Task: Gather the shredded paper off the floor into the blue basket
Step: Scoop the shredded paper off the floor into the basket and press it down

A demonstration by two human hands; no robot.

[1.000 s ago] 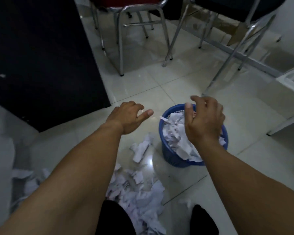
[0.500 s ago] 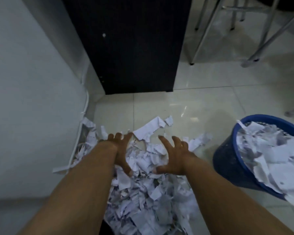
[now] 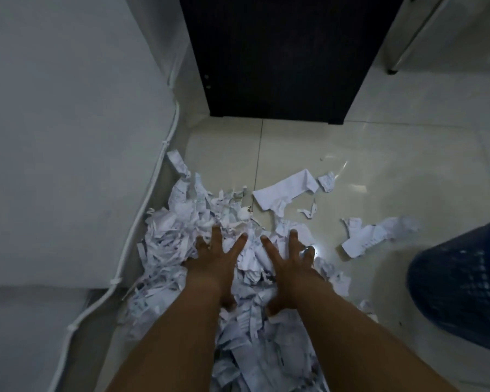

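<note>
1. Shredded paper (image 3: 181,236): a white heap on the tiled floor (image 3: 379,154), packed against the base of the wall (image 3: 68,108) on the left and running down to the bottom edge of the view between the forearms.
2. Stray pieces lie apart from the heap: a long folded strip (image 3: 286,188) just beyond it, a small scrap (image 3: 326,181) beside that strip, and a crumpled piece (image 3: 371,236) to the right, between the heap and the basket.
3. Left hand (image 3: 212,258): palm down on the heap, fingers straight and spread, thumb sunk into the paper. Nothing clenched, it just presses on the shreds.
4. Right hand (image 3: 289,261): same pose just beside the left, fingers splayed flat on the paper, thumb buried at the near side. No grasp here either.
5. The two index fingers point forward, close together but not touching.
6. Blue basket (image 3: 464,284): at the right edge, well apart from the hands, only partly in view. Mesh wall visible; the inside cannot be seen.
7. White cable (image 3: 142,210): runs along the foot of the wall, touching the left edge of the heap.
8. Black cabinet (image 3: 280,52): stands on the floor beyond the heap, with bare tile between them.
9. Metal chair leg (image 3: 408,38): top right, next to the cabinet.
</note>
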